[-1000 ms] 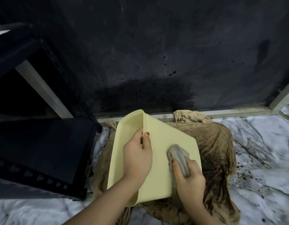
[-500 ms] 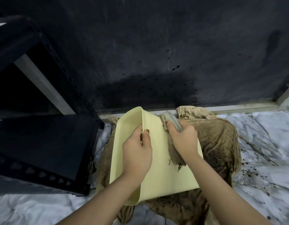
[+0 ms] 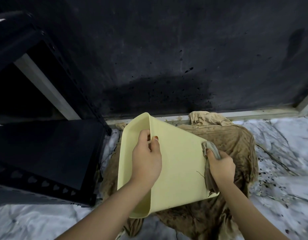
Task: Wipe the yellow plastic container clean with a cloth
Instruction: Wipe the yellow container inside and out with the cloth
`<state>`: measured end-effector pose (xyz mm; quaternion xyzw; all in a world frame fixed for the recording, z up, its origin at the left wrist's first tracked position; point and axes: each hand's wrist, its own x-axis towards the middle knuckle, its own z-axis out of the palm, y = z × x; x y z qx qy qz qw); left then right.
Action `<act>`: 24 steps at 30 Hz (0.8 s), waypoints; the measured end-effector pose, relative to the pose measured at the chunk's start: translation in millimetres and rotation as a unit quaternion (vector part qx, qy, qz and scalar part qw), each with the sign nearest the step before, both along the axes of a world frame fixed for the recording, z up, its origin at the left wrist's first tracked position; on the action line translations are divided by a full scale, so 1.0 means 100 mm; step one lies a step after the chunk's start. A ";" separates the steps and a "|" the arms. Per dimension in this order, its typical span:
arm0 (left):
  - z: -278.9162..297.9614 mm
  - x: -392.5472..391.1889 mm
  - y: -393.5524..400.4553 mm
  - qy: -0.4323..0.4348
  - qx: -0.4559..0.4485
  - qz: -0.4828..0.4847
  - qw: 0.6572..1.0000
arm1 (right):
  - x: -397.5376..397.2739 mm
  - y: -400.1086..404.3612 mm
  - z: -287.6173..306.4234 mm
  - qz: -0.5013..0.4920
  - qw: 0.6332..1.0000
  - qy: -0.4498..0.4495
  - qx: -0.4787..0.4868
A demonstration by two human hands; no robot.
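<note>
so far you're mid-wipe, by the look of it. behind everything the black wall (image 3: 167, 49) fills the upper frame, with a dark shelf (image 3: 42, 149) at the left and the marbled floor (image 3: 279, 153) along the bottom. at lower centre a stained brown rag (image 3: 232, 141) lies spread on the floor, and the container (image 3: 177, 170) is tipped on its side above it, its outer face towards you. your left hand (image 3: 146, 160) is clamped over its rim, thumb outside, fingers tucked inside. your right hand (image 3: 220, 166) is fisted round a grey cloth (image 3: 211, 150), pressed at the right edge of that face. the broad face looks mostly clean, though a dark thread-like mark (image 3: 200, 174) sits just left of the cloth. i'd judge the inside and other walls are left; little of them shows.
</note>
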<state>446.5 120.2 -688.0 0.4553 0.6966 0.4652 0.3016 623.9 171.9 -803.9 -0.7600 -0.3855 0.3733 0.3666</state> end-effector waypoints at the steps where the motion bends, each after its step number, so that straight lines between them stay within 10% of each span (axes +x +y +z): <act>1: 0.01 0.00 0.01 -0.015 -0.007 0.001 1.000 | 0.02 -0.05 -0.04 -0.009 1.000 0.007 -0.003; 14: 0.34 0.05 0.12 -0.193 -0.110 0.015 0.975 | -0.15 -0.74 -0.01 -0.039 0.995 0.025 0.092; 24: 0.43 0.11 0.10 -0.151 -0.116 0.060 0.980 | -0.43 -0.78 0.43 0.067 0.959 -0.037 0.271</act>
